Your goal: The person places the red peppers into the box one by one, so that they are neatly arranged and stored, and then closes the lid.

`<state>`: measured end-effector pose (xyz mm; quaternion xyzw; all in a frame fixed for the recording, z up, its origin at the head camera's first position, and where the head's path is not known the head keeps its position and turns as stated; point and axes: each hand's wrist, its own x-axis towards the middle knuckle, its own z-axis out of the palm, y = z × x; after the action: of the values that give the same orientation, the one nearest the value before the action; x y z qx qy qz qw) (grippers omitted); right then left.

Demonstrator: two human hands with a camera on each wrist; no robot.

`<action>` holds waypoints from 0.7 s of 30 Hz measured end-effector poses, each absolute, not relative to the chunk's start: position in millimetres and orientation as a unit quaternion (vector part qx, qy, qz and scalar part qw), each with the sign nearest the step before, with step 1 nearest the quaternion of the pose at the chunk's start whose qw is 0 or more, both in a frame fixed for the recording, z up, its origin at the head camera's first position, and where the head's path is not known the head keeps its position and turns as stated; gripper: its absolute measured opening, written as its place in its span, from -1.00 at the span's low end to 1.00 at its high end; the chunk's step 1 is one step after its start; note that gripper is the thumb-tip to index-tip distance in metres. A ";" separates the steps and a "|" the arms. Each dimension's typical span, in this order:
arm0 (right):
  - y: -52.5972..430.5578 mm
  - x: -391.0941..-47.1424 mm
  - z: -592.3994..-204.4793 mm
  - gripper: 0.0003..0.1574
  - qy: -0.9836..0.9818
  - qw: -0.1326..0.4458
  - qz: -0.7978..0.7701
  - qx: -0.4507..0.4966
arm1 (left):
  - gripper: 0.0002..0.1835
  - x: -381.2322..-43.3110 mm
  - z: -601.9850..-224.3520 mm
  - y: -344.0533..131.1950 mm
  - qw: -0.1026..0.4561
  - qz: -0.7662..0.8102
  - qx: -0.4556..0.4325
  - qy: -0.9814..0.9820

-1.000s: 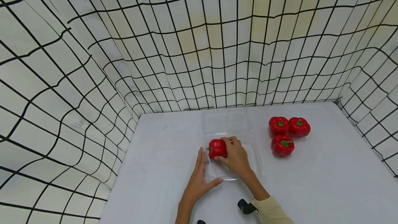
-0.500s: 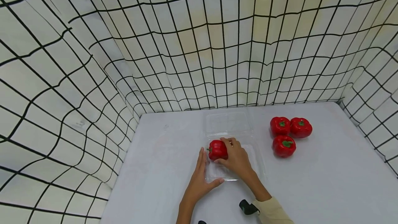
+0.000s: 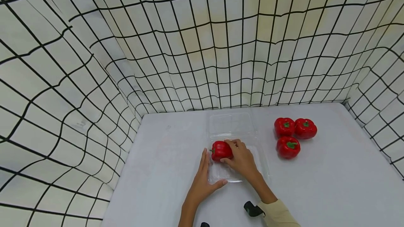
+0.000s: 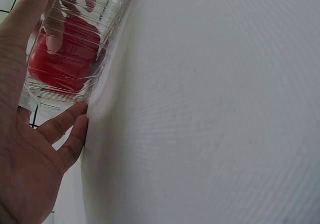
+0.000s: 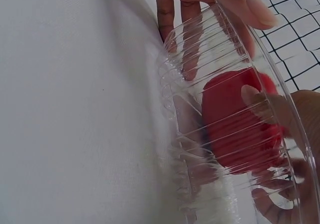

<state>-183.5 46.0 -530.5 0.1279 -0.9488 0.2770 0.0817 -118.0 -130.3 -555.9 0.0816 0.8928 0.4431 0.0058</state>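
A clear plastic clamshell container [image 3: 261, 171] lies on the white table, its lid [image 3: 231, 123] folded back flat toward the net. Inside its left part rests a red bell pepper [image 3: 220, 151], stem pointing left. The right hand [image 3: 242, 158] grips this pepper from the right, thumb at the front and fingers at the back. Along the container's left wall runs the left hand [image 3: 199, 186] with straight fingers, its thumb spread toward the front edge. Through the ribbed wall the pepper [image 5: 235, 124] shows in the right wrist view, the right thumb against it.
To the right of the container, three more red bell peppers [image 3: 288, 147] stand in a close group with green stems up. A black net [image 3: 202, 50] in front of a pale wall surrounds the back and sides of the table [image 3: 164, 171].
The right thumb has shifted slightly to the right along the pepper. The left hand, the container and the other peppers hold their places, apart from a small camera shift.
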 end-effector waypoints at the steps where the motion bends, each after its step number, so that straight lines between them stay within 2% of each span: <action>1: 45.8 -183.4 -530.3 -0.05 -0.949 0.082 0.277 0.128 | 0.23 -118.0 -555.9 -130.1 0.005 0.444 0.081 0.892; 21: 48.1 -181.1 -531.8 0.02 -0.946 0.097 0.283 0.125 | 0.24 -119.5 -556.8 -129.7 0.002 0.432 0.082 0.898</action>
<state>-181.1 48.1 -531.8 0.1246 -0.9461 0.2826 0.0971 -119.5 -129.7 -556.8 0.0821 0.8980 0.4323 0.0020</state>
